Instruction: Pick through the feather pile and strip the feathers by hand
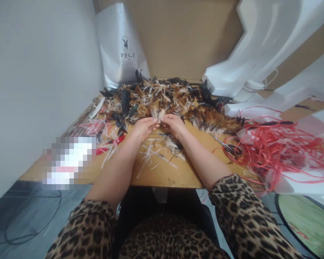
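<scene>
Between my fingertips I hold a small tuft of pale and brown feathers (159, 110) at its base. My left hand (145, 128) pinches it from the left, and my right hand (173, 124) pinches it from the right, the two hands nearly touching. Just beyond them lies a large heap of brown, white and black feathers (162, 91). Below my hands, clear plastic strips (148, 154) and a few loose feathers (175, 144) are scattered on the wooden table (162, 176).
A tangle of red plastic strips (280, 147) covers the right side, with scissors (228, 146) beside it. More pinkish strips (93, 127) lie at left. A white bag (121, 46) stands behind the heap. A pixelated bright object (70, 162) lies near the left front edge.
</scene>
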Demonstrator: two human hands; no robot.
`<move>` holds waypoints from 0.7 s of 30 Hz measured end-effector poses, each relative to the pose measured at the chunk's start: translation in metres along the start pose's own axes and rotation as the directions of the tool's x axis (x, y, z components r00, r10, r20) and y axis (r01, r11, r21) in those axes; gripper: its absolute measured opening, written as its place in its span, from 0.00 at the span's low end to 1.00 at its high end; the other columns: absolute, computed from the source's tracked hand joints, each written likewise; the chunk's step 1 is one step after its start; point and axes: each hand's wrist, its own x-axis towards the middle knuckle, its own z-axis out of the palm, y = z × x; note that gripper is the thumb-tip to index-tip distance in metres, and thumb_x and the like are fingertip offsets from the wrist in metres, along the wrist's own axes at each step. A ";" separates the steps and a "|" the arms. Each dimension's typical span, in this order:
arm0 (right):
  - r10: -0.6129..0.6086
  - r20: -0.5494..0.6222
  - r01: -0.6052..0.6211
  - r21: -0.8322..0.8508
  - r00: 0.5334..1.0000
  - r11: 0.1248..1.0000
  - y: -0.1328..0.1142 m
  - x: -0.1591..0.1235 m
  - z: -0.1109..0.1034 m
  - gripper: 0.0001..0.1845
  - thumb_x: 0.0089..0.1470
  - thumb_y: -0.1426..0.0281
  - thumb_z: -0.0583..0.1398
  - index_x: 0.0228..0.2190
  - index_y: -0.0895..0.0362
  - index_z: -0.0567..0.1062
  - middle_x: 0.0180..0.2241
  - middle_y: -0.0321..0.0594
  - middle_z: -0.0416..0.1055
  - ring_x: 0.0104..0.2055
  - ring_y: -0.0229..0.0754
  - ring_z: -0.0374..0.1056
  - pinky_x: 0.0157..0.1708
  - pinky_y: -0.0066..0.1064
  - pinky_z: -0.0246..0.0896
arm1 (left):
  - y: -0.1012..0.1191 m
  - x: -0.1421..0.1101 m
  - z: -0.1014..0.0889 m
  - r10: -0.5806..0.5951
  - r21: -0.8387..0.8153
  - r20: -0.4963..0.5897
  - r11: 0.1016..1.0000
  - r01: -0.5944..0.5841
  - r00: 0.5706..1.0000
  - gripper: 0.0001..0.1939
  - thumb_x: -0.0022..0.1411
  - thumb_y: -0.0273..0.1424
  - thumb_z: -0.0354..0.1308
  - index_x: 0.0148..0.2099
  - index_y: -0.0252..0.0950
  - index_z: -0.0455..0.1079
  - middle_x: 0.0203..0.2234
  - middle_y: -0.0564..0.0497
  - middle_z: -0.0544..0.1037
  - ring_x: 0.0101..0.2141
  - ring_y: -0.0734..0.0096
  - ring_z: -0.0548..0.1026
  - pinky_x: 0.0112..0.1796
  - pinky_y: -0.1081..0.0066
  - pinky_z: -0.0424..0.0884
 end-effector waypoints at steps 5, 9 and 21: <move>-0.171 -0.046 0.162 -0.158 0.984 0.974 -0.001 -0.004 0.006 0.13 0.34 0.64 0.64 0.20 0.58 0.67 0.14 0.29 0.63 0.17 0.30 0.55 0.19 0.24 0.49 | -0.002 -0.001 0.003 0.022 0.004 -0.025 1.000 -0.022 0.999 0.04 0.48 0.21 0.63 0.30 0.27 0.71 0.21 0.48 0.76 0.21 0.81 0.73 0.22 0.83 0.67; -0.375 -0.053 0.330 -0.372 0.926 0.867 0.000 -0.007 0.009 0.11 0.37 0.65 0.62 0.21 0.58 0.67 0.19 0.31 0.64 0.21 0.30 0.56 0.24 0.25 0.51 | -0.003 0.000 0.003 0.063 -0.011 -0.026 0.998 -0.063 0.998 0.02 0.50 0.20 0.61 0.28 0.27 0.70 0.19 0.50 0.74 0.20 0.82 0.72 0.22 0.84 0.65; -0.254 -0.035 0.246 -0.151 0.967 0.957 -0.001 -0.006 0.004 0.15 0.37 0.62 0.64 0.20 0.57 0.65 0.17 0.30 0.64 0.19 0.30 0.57 0.22 0.24 0.52 | -0.002 -0.001 0.004 0.100 0.016 0.030 0.995 -0.101 0.994 0.06 0.47 0.24 0.64 0.29 0.28 0.70 0.21 0.50 0.76 0.21 0.83 0.72 0.23 0.83 0.65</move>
